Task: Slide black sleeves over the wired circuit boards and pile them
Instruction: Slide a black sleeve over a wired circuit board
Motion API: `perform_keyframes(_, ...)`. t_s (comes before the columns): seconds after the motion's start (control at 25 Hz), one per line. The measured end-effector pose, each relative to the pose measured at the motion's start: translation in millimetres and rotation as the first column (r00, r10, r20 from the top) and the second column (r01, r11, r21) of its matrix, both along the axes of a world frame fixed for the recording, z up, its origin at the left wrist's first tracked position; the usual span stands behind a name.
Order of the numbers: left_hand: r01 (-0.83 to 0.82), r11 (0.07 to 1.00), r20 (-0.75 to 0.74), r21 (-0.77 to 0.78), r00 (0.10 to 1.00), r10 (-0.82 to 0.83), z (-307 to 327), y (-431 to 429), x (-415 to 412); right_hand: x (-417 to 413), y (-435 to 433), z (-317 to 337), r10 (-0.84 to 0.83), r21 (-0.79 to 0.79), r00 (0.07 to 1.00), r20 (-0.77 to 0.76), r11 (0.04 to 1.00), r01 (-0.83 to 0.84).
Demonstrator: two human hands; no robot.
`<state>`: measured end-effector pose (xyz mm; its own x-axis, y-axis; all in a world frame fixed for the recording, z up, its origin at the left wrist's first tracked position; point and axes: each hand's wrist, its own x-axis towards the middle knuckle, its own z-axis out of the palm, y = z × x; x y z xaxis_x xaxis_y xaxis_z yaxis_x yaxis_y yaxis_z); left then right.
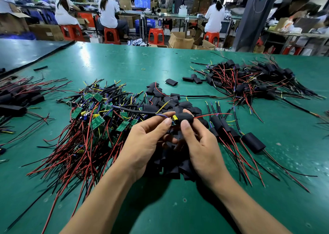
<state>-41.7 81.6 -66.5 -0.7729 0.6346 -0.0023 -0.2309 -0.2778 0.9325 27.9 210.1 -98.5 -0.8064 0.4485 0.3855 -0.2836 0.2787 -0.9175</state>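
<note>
The black sleeve (186, 118) is half on the circuit board (173, 120), held above the desk (124, 62) — the right hand (203, 144) pinches the sleeve in its fingers (186, 125), and the left hand (146, 141) pinches the board's bare end. Next, I think, push it fully on — then drop it on the pile (224, 125).

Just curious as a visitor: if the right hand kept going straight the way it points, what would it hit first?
The right hand would probably meet the heap of loose black sleeves just beyond; depth is unclear.

An electronics assembly workshop — workers (108, 12) on red stools (111, 35) at long green benches (114, 62).
</note>
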Motion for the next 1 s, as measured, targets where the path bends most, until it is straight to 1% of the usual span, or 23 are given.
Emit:
perform_keyframes(0.08, -0.004, 1.000, -0.038, -0.014, 0.999, 0.004, 0, 0, 2, 0, 0, 3, 0.015, -0.079, 1.000, -0.021, 0.997, -0.017)
perform_keyframes(0.24, -0.025, 1.000, -0.044, -0.009, 0.999, 0.024, -1, 1, 4, 1, 0, 6, 0.034, -0.107, 0.999, -0.038, 0.994, -0.037)
perform_keyframes(0.4, -0.050, 0.999, -0.041, -0.010, 0.998, 0.050, -5, 1, 5, 4, -5, 4, -0.003, -0.012, 0.999, -0.032, 1.000, 0.003)
perform_keyframes(0.44, -0.052, 0.999, -0.039, -0.014, 0.998, 0.051, -5, 2, 5, 5, -7, 4, -0.022, -0.013, 0.999, -0.029, 1.000, 0.021)
perform_keyframes(0.52, -0.039, 0.999, -0.021, -0.021, 0.999, 0.039, -5, 3, 6, 5, -10, 2, -0.066, -0.013, 0.998, -0.018, 0.998, 0.066)
perform_keyframes(0.64, -0.007, 1.000, 0.023, 0.005, 1.000, 0.007, -3, 4, 6, 7, -12, 4, -0.155, 0.079, 0.988, -0.024, 0.984, 0.157)
perform_keyframes(0.76, 0.017, 1.000, 0.027, 0.003, 0.999, -0.017, -3, 5, 9, 8, -13, 5, -0.223, 0.140, 0.975, -0.028, 0.964, 0.224)
perform_keyframes(0.84, 0.047, 0.999, 0.023, 0.003, 0.999, -0.047, -3, 5, 12, 8, -13, 3, -0.233, 0.142, 0.972, -0.024, 0.962, 0.234)
perform_keyframes(1.0, 0.060, 0.998, 0.043, 0.020, 0.997, -0.061, -3, 5, 11, 7, -14, 2, -0.189, 0.103, 0.982, -0.004, 0.977, 0.189)
